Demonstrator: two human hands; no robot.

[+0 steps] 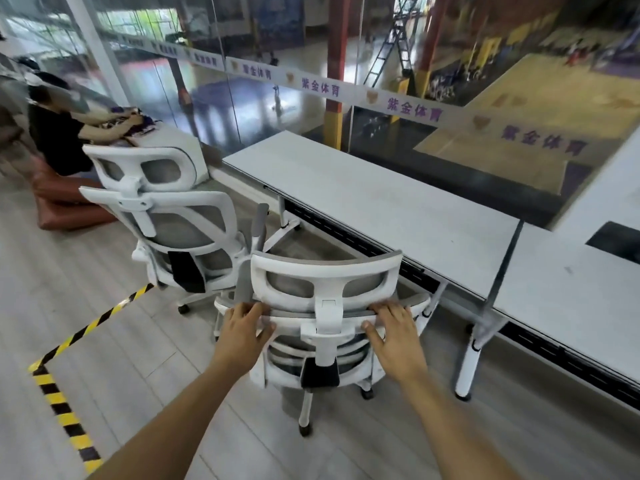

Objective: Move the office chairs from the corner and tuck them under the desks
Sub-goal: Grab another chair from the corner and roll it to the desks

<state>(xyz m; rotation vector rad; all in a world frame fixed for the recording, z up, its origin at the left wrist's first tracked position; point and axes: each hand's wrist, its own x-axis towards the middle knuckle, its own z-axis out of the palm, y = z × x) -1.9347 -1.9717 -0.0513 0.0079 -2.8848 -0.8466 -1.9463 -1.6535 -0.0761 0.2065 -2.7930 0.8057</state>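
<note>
A white office chair [325, 271] with grey mesh stands right in front of me, its back toward me and its front facing the long white desk [377, 206]. My left hand [244, 329] grips the left top edge of its backrest. My right hand [393, 332] grips the right top edge. A second white chair [173, 209] of the same kind stands to the left, close beside the first, also facing the desk line.
A glass wall runs behind the desks. Another desk [571, 289] adjoins on the right, with white legs [471, 358] near the chair. A seated person in black [59, 140] works at the far left. Yellow-black floor tape [65, 407] marks the left floor.
</note>
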